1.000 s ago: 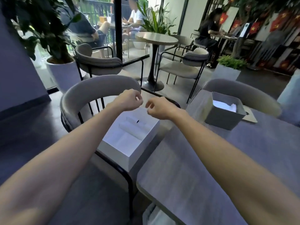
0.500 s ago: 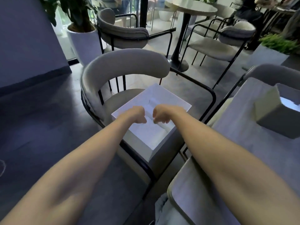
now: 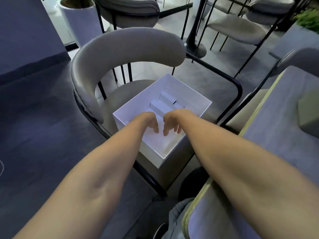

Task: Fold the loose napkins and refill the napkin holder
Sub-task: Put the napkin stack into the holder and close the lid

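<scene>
Our left hand [image 3: 148,122] and right hand [image 3: 172,122] are hanging side by side inside the box [image 3: 189,89], just apart from each other. Their fingers are relaxed and pointing down, holding nothing that we are able to see.

In the head view, the only one we are getting, the fingertips are sitting at the flat top napkin [image 3: 155,144] in the near half of the box. Whether they are touching it we cannot tell. The box is sitting on the seat of the chair [image 3: 127,47], and toward its far corner folded napkins [image 3: 165,100] are lying in stepped piles. The holder [image 3: 309,116] is standing on the tabletop [image 3: 276,135] to our right, well apart from the box. The frame edge is cutting it off, so we are not seeing how full it is.

We are judging the step in hand to be picking up a loose napkin for folding, with the refill not yet begun. To do it well, we are aiming to pinch only the top sheet, each hand taking a near corner between thumb and forefinger, rather than pressing flat and dragging several sheets along. We are also planning to lift straight up, clear of the box wall, so the thin paper is not creasing or tearing. Holding both corners level should be setting up a clean first fold. The box is looking light, so a sideways tug could slide it on the seat.
</scene>
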Motion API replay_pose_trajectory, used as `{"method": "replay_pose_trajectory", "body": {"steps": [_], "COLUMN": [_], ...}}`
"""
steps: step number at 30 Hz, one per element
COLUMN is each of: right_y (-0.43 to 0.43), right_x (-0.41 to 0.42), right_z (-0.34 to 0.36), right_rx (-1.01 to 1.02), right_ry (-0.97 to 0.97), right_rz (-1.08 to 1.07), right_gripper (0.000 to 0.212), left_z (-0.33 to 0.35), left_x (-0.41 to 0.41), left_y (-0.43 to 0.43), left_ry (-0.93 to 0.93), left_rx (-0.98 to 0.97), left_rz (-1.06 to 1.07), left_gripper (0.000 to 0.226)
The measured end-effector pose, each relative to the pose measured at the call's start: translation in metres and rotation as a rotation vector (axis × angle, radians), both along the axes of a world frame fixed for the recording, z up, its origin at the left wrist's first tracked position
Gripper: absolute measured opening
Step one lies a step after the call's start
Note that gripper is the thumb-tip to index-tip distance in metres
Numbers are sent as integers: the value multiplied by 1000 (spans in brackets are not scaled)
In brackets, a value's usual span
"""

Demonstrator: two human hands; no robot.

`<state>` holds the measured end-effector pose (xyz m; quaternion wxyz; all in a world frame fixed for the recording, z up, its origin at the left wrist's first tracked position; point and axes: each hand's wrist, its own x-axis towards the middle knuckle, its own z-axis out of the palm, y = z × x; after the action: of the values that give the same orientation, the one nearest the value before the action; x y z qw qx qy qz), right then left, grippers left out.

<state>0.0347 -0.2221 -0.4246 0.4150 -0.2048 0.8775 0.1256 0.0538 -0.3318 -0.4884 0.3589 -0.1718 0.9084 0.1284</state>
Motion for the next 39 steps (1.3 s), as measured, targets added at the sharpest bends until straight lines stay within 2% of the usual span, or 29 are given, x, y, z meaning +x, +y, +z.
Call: {"method": "replay_pose_trajectory", "body": {"steps": [4,7,8,12,17,21,25,27,29,32,37,39], "right_y": [0,2,2,3,4,5,9,14,16,27,62,78], "right_x": [-3,-4,-3,-1,-3,-3,1,2,-3,-7,-4,0], "right_z": [-3,-5,-6,-9,-11,-5,19,35,42,56,102,124], "right_rx": [43,101,115,131,111,-40,-221,-295,-375,-478,-823,-951], "right_ry": [-11,-26,-28,-22,-20,-18,57,129,174,174,92,81], "right_rz": [9,18,27,68,30,-17,-7,-24,-69,-189,-484,-527], "right_gripper": [61,69,70,70,71,71,45,41,41,48,78,65], "left_z": [-2,-2,-2,-4,-6,-1,18,30,47,86,171,204], "left_x": [0,1,1,1,2,1,3,2,3,8,20,24], "left_y": [4,8,8,8,6,1,-8,-14,-18,-21,-11,-4], "left_ry": [-14,-14,-15,-37,-16,77,192,241,294,349,426,462], "left_rx": [30,49,64,118,128,165,286,368,435,483,553,602], "left_rz": [33,90,104,75,50,31,108,135,124,72,-98,-161], "left_gripper": [56,79,81,52,50,52,47,39,35,43,51,41]}}
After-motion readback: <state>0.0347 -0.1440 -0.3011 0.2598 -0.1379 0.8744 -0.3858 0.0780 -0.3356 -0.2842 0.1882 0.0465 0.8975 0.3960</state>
